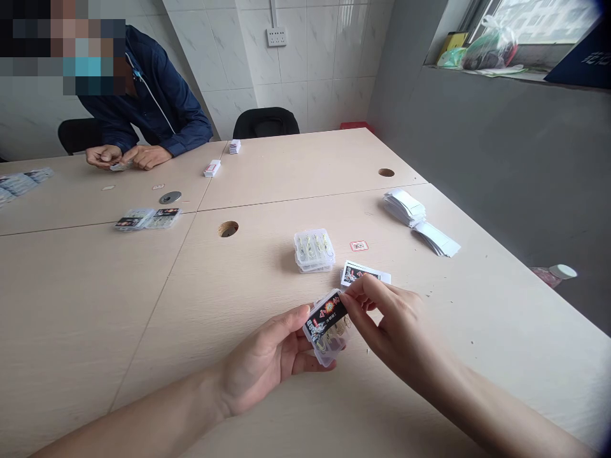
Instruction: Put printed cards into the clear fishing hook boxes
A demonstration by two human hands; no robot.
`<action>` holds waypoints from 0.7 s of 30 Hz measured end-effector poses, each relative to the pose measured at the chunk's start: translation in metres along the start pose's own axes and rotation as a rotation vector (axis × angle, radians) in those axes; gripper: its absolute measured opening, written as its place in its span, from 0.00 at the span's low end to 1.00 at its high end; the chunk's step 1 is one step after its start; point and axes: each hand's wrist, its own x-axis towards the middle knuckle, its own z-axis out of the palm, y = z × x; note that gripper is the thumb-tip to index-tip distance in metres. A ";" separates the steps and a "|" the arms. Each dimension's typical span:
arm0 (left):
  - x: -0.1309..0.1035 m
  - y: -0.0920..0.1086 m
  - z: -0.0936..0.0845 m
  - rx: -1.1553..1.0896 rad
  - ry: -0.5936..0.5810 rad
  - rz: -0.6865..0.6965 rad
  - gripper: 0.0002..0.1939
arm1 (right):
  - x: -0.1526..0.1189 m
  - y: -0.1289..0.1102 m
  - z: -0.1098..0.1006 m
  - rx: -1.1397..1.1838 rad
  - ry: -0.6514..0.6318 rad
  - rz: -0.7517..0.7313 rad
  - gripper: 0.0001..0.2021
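Table (267, 197) before tiled far wall (315, 57) bears clear boxes (315, 257) of hooks (311, 244); left hand (270, 359) clasps another box (329, 346), right hand (396, 315) pinches its label (326, 316).

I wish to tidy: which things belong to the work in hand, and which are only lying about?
Likely for the work:
- held fishhook box
- printed labels
- stacked fishhook boxes
- white paper slips

Likely lying about:
- tied plastic bag
- white-capped container

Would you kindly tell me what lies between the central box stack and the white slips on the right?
The head view shows a red-edged label on the table between the box stack and slips.
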 end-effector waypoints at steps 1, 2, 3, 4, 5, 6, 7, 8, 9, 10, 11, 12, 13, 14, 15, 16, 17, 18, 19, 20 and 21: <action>0.000 0.000 0.000 0.000 0.003 0.001 0.19 | 0.000 0.000 0.000 -0.001 0.000 -0.001 0.08; 0.000 0.000 0.000 -0.002 0.007 0.003 0.19 | 0.000 0.000 0.000 -0.002 0.002 -0.002 0.08; 0.000 0.000 0.000 -0.004 0.004 0.003 0.19 | -0.001 0.000 -0.001 -0.003 0.002 -0.002 0.08; 0.000 0.000 0.000 -0.005 0.006 0.003 0.19 | -0.001 0.000 -0.001 -0.004 0.003 -0.001 0.08; 0.000 -0.001 -0.001 -0.006 0.004 0.002 0.19 | -0.001 0.000 -0.001 -0.004 0.002 0.000 0.08; 0.000 -0.001 -0.001 -0.007 0.002 0.002 0.19 | -0.001 0.000 -0.001 -0.004 0.000 0.003 0.08; 0.000 -0.001 -0.001 -0.008 0.000 0.002 0.19 | -0.001 0.000 -0.001 -0.003 -0.003 0.005 0.08; 0.000 -0.001 -0.001 -0.010 -0.001 0.003 0.19 | -0.001 0.000 -0.001 -0.003 -0.006 0.006 0.08; 0.000 -0.001 -0.002 -0.011 0.000 0.005 0.19 | -0.001 0.000 0.000 -0.004 -0.009 0.008 0.08; 0.000 -0.001 -0.002 -0.012 -0.001 0.007 0.19 | -0.001 0.000 0.000 -0.006 -0.008 0.007 0.08; 0.001 -0.001 -0.003 -0.011 -0.005 0.007 0.19 | 0.000 0.000 0.000 -0.010 -0.006 0.007 0.08; 0.001 -0.001 -0.003 -0.011 -0.008 0.006 0.19 | 0.000 0.000 0.000 -0.013 0.000 0.004 0.09; 0.001 -0.002 -0.004 -0.012 -0.013 0.005 0.19 | 0.000 0.000 0.000 -0.018 0.007 0.000 0.09; 0.002 -0.002 -0.004 -0.015 -0.018 0.003 0.20 | 0.000 -0.001 0.000 -0.022 0.015 -0.004 0.09; 0.002 -0.002 -0.005 -0.021 -0.021 0.002 0.20 | 0.000 -0.001 -0.001 -0.025 0.019 -0.007 0.09; 0.002 -0.002 -0.005 -0.029 -0.022 0.002 0.20 | 0.000 -0.001 -0.001 -0.026 0.022 -0.008 0.10; 0.002 -0.002 -0.005 -0.037 -0.024 0.003 0.20 | 0.000 -0.002 -0.002 -0.026 0.019 -0.004 0.11; 0.002 -0.002 -0.005 -0.045 -0.023 0.005 0.20 | 0.000 -0.002 -0.002 -0.025 0.013 0.002 0.12; 0.003 -0.002 -0.005 -0.052 -0.019 0.006 0.20 | 0.000 -0.002 -0.002 -0.023 0.007 0.010 0.12; 0.003 -0.002 -0.005 -0.057 -0.015 0.006 0.20 | 0.000 -0.002 -0.003 -0.021 0.001 0.017 0.12; 0.003 -0.002 -0.005 -0.062 -0.011 0.006 0.20 | 0.000 -0.002 -0.002 -0.018 -0.003 0.023 0.12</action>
